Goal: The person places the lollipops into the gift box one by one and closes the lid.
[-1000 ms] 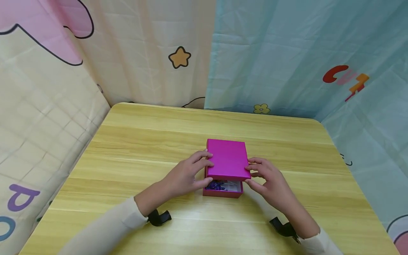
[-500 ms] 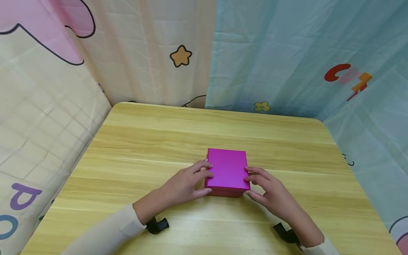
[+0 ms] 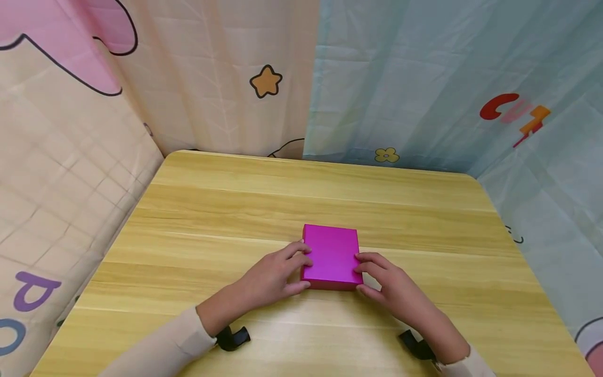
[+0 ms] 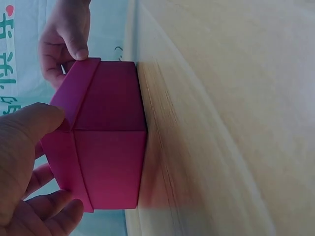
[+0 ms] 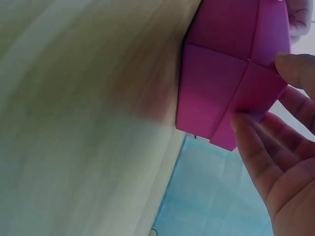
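Observation:
A magenta gift box (image 4: 110,167) stands on the table with its lid (image 3: 331,254) fitted over the top. Its contents are hidden. My left hand (image 3: 270,269) grips the lid's left side, the thumb at the near corner and fingertips along the top edge. On the opposite side, my right hand (image 3: 395,288) holds the lid the same way, with its thumb at the near right corner. In the left wrist view the lid's rim overlaps the box's upper wall all round the visible sides. The right wrist view shows right fingertips (image 5: 241,120) against the rim.
Light wood-grain table (image 3: 226,209) lies under the box. Printed curtains (image 3: 400,78) hang behind the table and at its sides. A black strap piece (image 3: 233,339) sits at the left wrist, and another black piece (image 3: 415,345) at the right wrist.
One second ago the lid was raised at the far side, with the box's colourful contents visible in front. Both hands have brought it down and nearer, and it now covers the box.

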The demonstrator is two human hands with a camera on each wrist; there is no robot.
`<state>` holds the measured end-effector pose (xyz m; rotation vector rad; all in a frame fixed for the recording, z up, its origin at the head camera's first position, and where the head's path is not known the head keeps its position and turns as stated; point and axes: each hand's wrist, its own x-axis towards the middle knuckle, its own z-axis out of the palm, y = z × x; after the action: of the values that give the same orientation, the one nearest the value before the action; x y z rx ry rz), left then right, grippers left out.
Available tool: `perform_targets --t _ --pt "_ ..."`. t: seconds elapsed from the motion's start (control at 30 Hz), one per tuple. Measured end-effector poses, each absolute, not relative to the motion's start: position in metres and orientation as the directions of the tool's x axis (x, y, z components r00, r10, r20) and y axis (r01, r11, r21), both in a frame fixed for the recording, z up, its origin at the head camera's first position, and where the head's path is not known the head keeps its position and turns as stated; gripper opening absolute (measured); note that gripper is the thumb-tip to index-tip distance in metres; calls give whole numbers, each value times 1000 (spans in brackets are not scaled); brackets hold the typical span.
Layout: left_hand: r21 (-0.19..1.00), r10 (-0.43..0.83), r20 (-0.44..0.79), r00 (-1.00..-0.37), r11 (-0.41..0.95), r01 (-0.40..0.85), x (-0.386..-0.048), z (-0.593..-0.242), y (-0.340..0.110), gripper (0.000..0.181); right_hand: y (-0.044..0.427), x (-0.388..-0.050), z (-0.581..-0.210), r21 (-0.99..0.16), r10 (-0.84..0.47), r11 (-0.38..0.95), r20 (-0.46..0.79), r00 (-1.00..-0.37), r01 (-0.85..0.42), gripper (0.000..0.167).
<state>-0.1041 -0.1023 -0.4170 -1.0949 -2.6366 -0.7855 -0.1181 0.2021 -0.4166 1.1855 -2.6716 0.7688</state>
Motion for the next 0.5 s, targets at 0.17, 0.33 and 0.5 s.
perform_targets --t 0.17,0.33,0.5 --pt "413 598 306 -741 618 669 -105 -421 -102 33 199 -120 -419 -415 -654 555 317 -687 -721 32" --pt "422 608 273 -746 621 660 -105 -422 -104 34 201 -120 -418 -441 -654 563 280 -703 -699 31" --pt "446 601 260 -756 620 646 -105 -417 -117 44 215 -123 -409 -448 -622 616 228 -749 -648 30"
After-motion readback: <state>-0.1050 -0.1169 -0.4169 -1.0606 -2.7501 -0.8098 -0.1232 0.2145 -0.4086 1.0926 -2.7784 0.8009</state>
